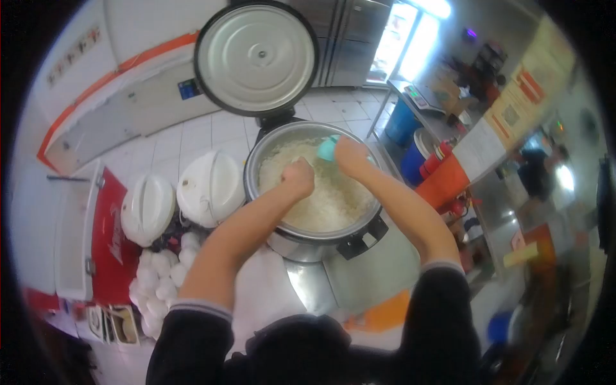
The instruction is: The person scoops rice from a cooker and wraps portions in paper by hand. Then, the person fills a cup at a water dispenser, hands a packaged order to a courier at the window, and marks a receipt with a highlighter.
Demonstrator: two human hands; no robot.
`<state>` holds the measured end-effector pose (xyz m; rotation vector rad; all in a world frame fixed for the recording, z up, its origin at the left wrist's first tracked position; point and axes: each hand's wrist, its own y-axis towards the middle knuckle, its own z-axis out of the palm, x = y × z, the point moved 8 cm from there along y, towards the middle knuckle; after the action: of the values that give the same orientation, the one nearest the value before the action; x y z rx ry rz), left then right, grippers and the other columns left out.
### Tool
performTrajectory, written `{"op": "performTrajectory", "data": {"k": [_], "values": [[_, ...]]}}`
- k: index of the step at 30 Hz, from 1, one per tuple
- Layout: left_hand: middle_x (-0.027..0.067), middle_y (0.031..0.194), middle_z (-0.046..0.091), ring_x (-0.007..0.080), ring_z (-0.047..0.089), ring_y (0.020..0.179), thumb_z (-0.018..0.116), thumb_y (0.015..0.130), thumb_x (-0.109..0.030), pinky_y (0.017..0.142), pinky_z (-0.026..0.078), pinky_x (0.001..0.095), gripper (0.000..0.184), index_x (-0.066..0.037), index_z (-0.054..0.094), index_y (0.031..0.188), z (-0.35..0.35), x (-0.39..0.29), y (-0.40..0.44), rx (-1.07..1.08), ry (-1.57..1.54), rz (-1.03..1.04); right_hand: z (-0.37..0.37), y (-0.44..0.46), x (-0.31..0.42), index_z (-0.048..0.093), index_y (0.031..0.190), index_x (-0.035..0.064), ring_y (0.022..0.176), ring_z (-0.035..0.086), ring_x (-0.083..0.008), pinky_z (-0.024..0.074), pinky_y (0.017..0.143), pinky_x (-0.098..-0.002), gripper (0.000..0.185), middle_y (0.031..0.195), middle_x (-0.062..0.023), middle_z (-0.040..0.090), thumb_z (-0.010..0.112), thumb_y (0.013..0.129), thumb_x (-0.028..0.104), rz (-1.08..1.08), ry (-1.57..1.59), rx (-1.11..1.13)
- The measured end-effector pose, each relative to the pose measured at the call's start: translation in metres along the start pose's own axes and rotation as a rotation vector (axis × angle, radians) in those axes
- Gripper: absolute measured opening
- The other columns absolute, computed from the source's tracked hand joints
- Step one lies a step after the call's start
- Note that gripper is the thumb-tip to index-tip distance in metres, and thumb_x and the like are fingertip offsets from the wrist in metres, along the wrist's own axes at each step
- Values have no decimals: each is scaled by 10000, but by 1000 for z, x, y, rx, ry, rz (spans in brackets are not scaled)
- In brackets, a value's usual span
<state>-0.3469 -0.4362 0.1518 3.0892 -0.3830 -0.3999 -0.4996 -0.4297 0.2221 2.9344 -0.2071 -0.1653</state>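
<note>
A large round rice cooker (251, 159) stands in front of me, its metal lid (256, 61) tipped up at the back. White cooked rice (324, 208) fills much of the pot. Over the right part of the rice, my right hand (351, 156) is closed on a teal scoop (328, 148); only part of the scoop shows. My left hand (298, 178) is curled into a fist above the middle of the rice. Whatever it may hold is hidden by the fingers.
Two white lidded containers (149, 208) (210, 187) stand to the left, beside a pile of white rounded bundles (157, 279). A red cooler box (115, 237) is farther left. At right are a fire extinguisher (437, 160), a blue drum (414, 168) and a metal table (417, 102).
</note>
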Motion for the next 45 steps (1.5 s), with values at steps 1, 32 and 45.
{"op": "performTrajectory", "data": {"k": [1,32,45], "values": [[268,1021,712,377,721,940,626,858,-104,781,583,438,166,20,720,916,-28,-16,-16,83,88,377,7,3,7,675,1041,16,876,762,-311,598,710,-448,259,959,-151,762,728,828,154,-33,-2,-42],[161,1188,680,197,670,1053,496,1073,-102,942,532,314,299,58,529,1323,-47,127,-280,-226,-1424,-184,41,-122,78,708,858,-6,948,647,-319,454,918,-541,267,1032,-207,702,538,841,200,-497,-191,1392],[77,858,652,188,579,728,429,1084,-189,684,468,345,390,44,587,1355,-194,81,-146,-357,-922,74,5,-86,26,551,874,80,468,402,-96,326,427,-297,170,591,48,400,600,972,209,78,1387,1452]]}}
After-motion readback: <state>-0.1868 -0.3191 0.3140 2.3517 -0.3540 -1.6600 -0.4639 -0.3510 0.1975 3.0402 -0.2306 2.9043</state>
